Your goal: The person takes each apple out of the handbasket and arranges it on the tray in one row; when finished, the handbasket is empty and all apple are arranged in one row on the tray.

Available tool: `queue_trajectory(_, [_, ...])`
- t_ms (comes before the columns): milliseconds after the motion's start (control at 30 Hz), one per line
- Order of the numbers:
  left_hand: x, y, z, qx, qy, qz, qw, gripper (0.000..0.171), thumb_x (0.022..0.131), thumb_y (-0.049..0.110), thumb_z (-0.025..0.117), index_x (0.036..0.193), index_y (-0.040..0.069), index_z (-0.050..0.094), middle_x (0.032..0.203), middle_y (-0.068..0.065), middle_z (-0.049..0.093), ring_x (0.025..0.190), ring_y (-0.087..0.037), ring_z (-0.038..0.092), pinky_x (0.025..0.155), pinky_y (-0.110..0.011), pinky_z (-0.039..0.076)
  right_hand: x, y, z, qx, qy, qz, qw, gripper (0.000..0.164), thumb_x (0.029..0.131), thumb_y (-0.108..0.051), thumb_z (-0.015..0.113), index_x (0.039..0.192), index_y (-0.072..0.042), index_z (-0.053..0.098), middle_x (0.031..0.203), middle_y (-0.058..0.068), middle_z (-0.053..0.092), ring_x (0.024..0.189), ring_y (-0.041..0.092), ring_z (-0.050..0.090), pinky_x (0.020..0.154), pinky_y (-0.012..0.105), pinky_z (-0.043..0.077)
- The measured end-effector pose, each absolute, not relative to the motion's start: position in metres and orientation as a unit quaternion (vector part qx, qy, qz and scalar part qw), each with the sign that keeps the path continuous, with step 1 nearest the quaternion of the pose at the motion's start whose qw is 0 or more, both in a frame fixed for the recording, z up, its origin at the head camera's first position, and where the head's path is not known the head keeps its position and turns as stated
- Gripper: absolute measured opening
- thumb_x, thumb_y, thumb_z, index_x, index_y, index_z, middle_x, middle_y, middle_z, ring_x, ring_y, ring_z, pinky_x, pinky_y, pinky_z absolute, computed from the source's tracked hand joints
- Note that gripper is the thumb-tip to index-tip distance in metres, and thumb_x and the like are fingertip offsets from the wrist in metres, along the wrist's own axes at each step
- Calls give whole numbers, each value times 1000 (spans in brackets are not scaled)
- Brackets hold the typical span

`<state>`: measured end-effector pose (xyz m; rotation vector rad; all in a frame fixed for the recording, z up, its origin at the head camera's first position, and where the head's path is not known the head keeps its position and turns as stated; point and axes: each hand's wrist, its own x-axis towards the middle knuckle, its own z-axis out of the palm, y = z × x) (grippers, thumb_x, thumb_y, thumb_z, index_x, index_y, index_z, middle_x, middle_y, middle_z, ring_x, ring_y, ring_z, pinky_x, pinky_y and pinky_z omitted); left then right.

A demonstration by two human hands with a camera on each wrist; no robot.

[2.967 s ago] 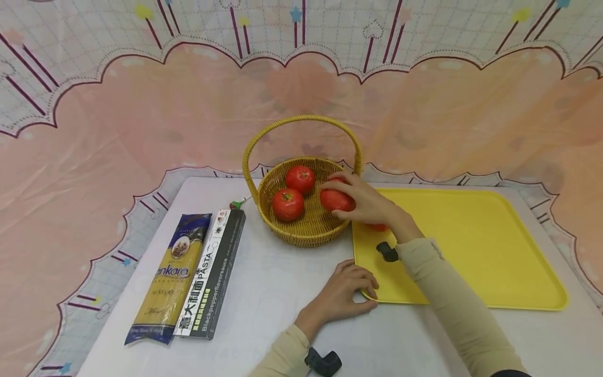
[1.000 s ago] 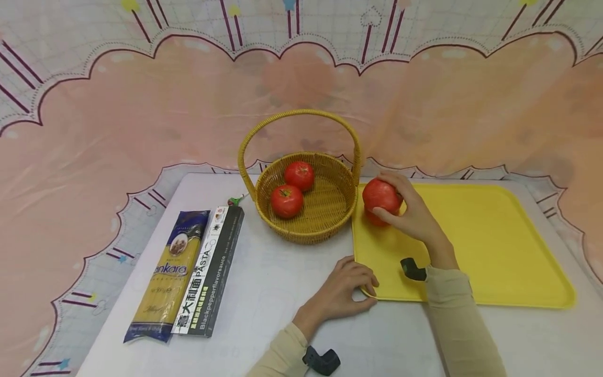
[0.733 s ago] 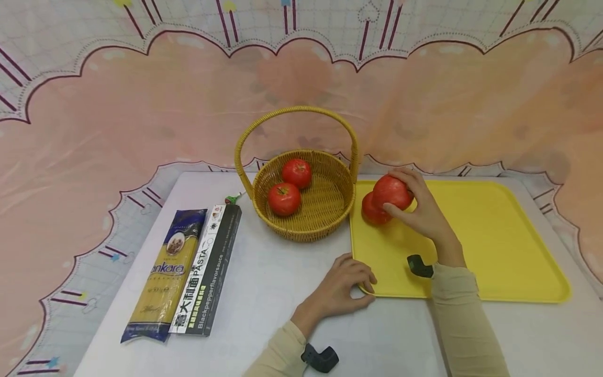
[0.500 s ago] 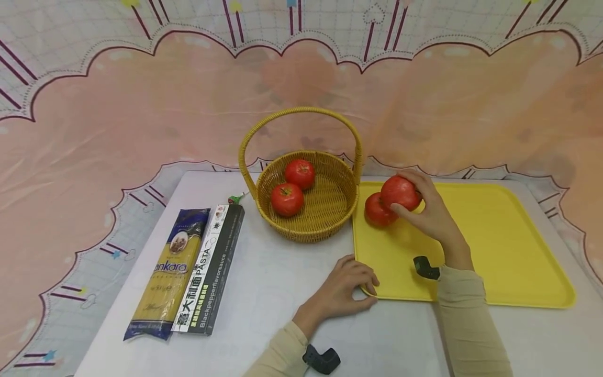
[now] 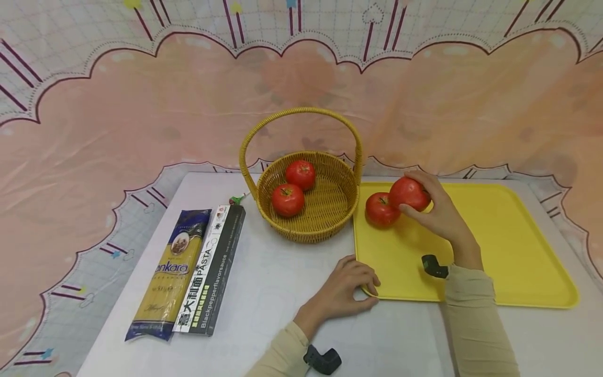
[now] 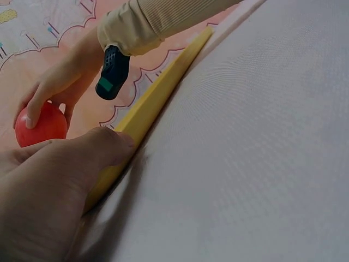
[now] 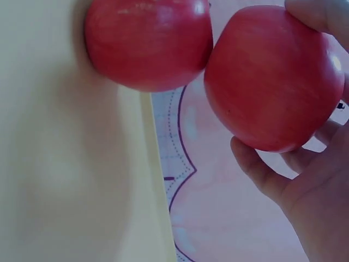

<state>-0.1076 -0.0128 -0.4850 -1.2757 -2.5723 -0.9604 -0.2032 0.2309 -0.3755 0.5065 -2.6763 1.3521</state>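
Observation:
My right hand (image 5: 435,212) grips a red tomato (image 5: 409,193), its thumb at the near side and fingers over the far side. The held tomato is above the yellow tray (image 5: 499,251), close beside a second tomato (image 5: 381,209) that sits at the tray's left end. In the right wrist view the held tomato (image 7: 272,82) overlaps the edge of the other tomato (image 7: 147,43). My left hand (image 5: 344,290) pinches the tray's near left corner; in the left wrist view its thumb lies along the tray's rim (image 6: 158,95).
Left of the tray stands a yellow wicker basket (image 5: 313,233) with a tall handle, holding two tomatoes (image 5: 288,200). Farther left lie a pasta packet (image 5: 169,277) and a black-and-white pasta box (image 5: 212,272). A small green and red object (image 5: 236,200) lies by the basket.
My right hand has lifted a tomato out of the basket and carried it right, over and past the tomato on the tray. The left hand has stayed at the tray's corner.

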Motion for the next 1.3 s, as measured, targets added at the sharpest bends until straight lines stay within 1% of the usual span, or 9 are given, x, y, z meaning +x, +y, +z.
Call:
queue_trajectory(167, [-108,-12,-484,-420,-849,-317,57,9,84,35,69,82,28,63,104,17,63,111,-1,51,115,-42,27,-214,246,-394,166,-884,434,45,72,79,-13,75,140,-27,41,150,4,30,129,35,38,99,67,36])
queue_trajectory(267, [-107,-12,-483,-418,-848,-320,54,9,84,34,70,82,28,63,103,17,63,110,-1,52,115,-42,26,-217,252,-400,167,-888,425,51,71,79,-14,75,140,-28,41,148,3,30,127,36,39,98,67,37])
queue_trajectory(500, [-107,-12,-483,-417,-849,-320,54,9,84,33,69,82,28,63,103,17,63,111,-1,51,115,-42,26,-217,260,-404,171,-895,410,52,67,80,-15,74,139,-22,43,142,9,34,123,38,41,97,68,37])
queue_trajectory(600, [-107,-12,-483,-418,-849,-320,56,8,84,33,69,81,28,63,103,17,63,111,-2,52,115,-42,26,-217,262,-404,165,-900,401,40,67,80,-17,74,139,-22,42,143,9,33,125,39,39,98,68,37])
queue_trajectory(933, [-107,-12,-483,-418,-847,-324,51,8,85,33,69,83,28,63,104,16,63,111,-1,51,115,-42,26,-218,265,-407,150,-910,386,-5,67,82,-17,72,141,-17,40,147,15,27,128,45,34,98,70,34])
queue_trajectory(1100, [-107,-12,-483,-417,-849,-321,53,8,85,34,68,83,28,63,104,17,63,111,-1,51,116,-40,26,-221,266,-412,152,-915,373,-7,66,83,-19,72,141,-17,40,147,17,26,128,45,33,97,70,35])
queue_trajectory(1300, [-107,-14,-485,-417,-851,-316,50,8,85,34,68,84,29,63,105,18,62,111,0,50,116,-39,25,-222,267,-418,156,-923,351,-5,66,82,-18,71,141,-13,40,145,22,26,126,49,31,94,73,35])
